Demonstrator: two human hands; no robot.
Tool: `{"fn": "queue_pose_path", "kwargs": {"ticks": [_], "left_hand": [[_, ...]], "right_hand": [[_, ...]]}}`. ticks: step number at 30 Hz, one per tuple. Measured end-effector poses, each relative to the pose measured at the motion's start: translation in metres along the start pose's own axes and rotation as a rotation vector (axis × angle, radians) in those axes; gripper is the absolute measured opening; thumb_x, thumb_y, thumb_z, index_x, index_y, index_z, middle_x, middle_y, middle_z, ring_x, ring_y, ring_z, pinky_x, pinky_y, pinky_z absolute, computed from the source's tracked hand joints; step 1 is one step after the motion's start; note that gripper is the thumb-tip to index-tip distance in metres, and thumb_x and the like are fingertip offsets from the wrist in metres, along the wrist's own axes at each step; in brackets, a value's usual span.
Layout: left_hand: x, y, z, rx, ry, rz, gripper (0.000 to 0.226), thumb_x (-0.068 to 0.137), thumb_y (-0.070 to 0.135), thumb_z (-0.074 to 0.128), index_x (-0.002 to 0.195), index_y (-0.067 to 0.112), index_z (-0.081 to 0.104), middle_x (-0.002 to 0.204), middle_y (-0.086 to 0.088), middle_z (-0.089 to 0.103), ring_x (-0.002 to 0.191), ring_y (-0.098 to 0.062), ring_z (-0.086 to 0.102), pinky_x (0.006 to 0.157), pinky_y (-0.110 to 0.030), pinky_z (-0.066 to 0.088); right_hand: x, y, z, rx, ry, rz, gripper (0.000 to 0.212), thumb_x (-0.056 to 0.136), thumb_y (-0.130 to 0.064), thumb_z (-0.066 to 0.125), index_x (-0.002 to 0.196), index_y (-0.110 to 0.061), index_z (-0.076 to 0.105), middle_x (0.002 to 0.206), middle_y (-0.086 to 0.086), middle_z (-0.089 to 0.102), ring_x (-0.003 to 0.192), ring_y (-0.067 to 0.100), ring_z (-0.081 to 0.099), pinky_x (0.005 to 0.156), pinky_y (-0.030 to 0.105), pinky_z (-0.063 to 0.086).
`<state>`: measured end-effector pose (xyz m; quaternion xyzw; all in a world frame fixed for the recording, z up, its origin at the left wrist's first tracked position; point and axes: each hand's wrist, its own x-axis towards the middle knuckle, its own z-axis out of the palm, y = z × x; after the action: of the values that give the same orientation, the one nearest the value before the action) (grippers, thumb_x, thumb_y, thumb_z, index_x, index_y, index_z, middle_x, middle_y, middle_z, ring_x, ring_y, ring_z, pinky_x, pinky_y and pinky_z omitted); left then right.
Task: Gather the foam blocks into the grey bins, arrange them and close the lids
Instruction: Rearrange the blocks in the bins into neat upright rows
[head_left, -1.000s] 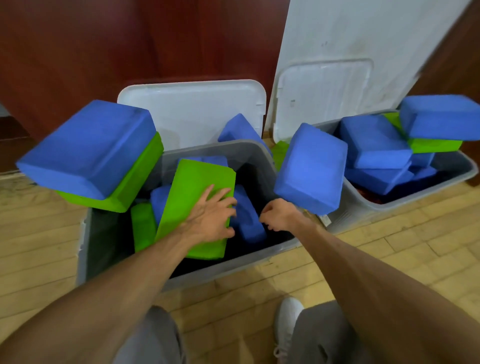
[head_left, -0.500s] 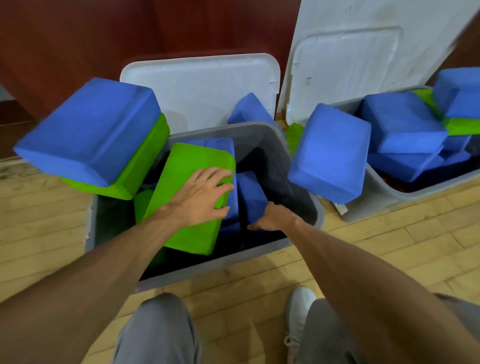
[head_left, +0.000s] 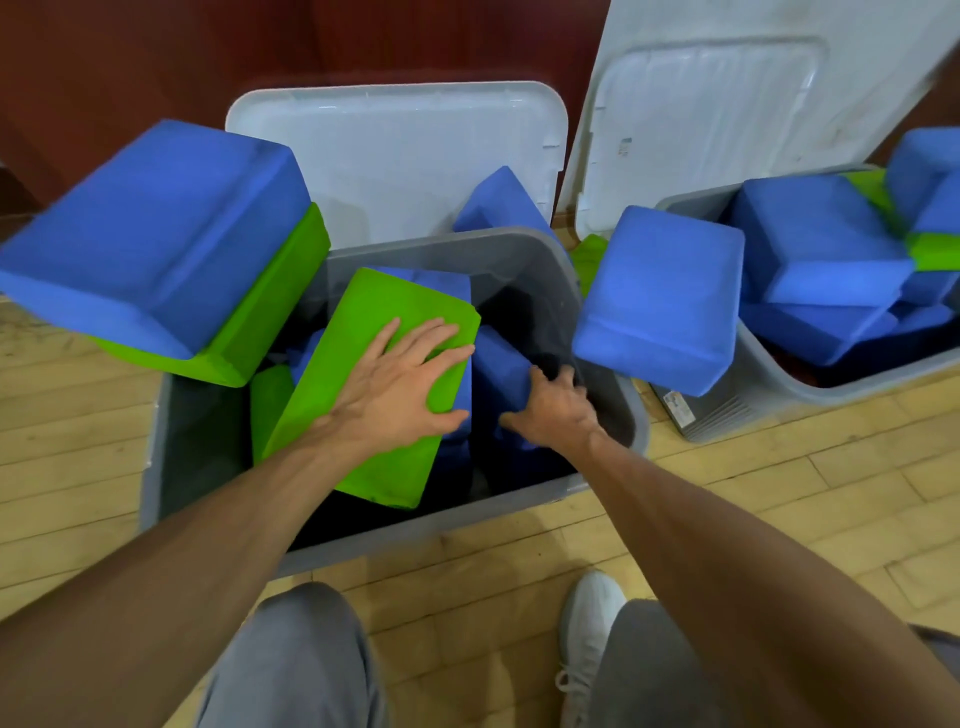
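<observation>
Left grip (head_left: 400, 384) rests flat, fingers spread, on the tilted green block (head_left: 358, 332); right grip (head_left: 556, 410) clutches a blue block (head_left: 498, 366) beside it in the grey bin (head_left: 415, 532), near an overhanging block (head_left: 660, 296).

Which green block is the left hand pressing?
The tilted green block in the middle of the near grey bin; it alone lies under the flat left hand.
</observation>
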<state>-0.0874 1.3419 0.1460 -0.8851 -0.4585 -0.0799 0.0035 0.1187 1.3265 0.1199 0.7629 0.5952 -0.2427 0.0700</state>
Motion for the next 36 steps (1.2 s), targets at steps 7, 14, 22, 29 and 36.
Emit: {"fn": "queue_pose_path", "kwargs": {"ticks": [7, 14, 22, 29, 36], "left_hand": [[-0.007, -0.011, -0.004, 0.042, -0.046, 0.058, 0.064, 0.089, 0.061, 0.022, 0.148, 0.036, 0.03, 0.158, 0.009, 0.023, 0.147, -0.01, 0.016, 0.118, -0.047, 0.008], [-0.004, -0.009, 0.0, -0.038, -0.053, 0.025, 0.068, 0.082, 0.037, 0.019, 0.149, 0.033, 0.028, 0.159, 0.013, 0.017, 0.146, -0.003, 0.01, 0.119, -0.044, 0.003], [-0.003, -0.014, -0.006, -0.225, -0.103, -0.012, 0.066, 0.084, 0.019, 0.054, 0.145, 0.028, 0.031, 0.158, 0.018, 0.013, 0.141, 0.009, 0.0, 0.119, -0.036, -0.008], [-0.001, -0.012, -0.014, -0.47, -0.093, -0.105, 0.076, 0.073, -0.004, 0.056, 0.142, 0.024, 0.043, 0.156, 0.005, 0.023, 0.145, -0.007, 0.014, 0.117, -0.026, 0.001], [-0.02, -0.025, -0.033, -0.399, -0.004, -0.48, 0.095, 0.07, 0.04, 0.082, 0.148, 0.021, 0.03, 0.145, -0.005, 0.023, 0.136, -0.025, 0.022, 0.114, -0.035, 0.018]], "right_hand": [[-0.011, -0.014, -0.015, -0.031, 0.438, -0.095, 0.073, 0.078, -0.064, 0.061, 0.119, -0.006, 0.044, 0.12, 0.016, 0.056, 0.114, 0.035, 0.052, 0.094, 0.043, 0.04], [-0.006, -0.012, -0.001, 0.14, 0.006, -0.057, 0.108, 0.077, -0.057, 0.069, 0.151, -0.04, -0.009, 0.155, 0.021, 0.016, 0.129, 0.046, 0.041, 0.103, 0.049, 0.036], [-0.012, -0.009, -0.021, -0.052, 0.026, -0.023, 0.124, 0.075, -0.052, 0.074, 0.151, -0.015, -0.017, 0.152, 0.017, 0.022, 0.131, 0.036, 0.043, 0.1, 0.044, 0.039], [-0.023, 0.01, -0.008, -0.018, -0.015, 0.05, 0.117, 0.081, -0.06, 0.063, 0.151, -0.007, -0.014, 0.153, 0.027, 0.017, 0.133, 0.041, 0.037, 0.105, 0.046, 0.035], [-0.046, -0.02, -0.01, -0.215, 0.334, -0.184, 0.042, 0.093, -0.035, 0.05, 0.124, -0.006, 0.052, 0.128, 0.015, 0.049, 0.121, 0.033, 0.046, 0.098, 0.04, 0.038]]}}
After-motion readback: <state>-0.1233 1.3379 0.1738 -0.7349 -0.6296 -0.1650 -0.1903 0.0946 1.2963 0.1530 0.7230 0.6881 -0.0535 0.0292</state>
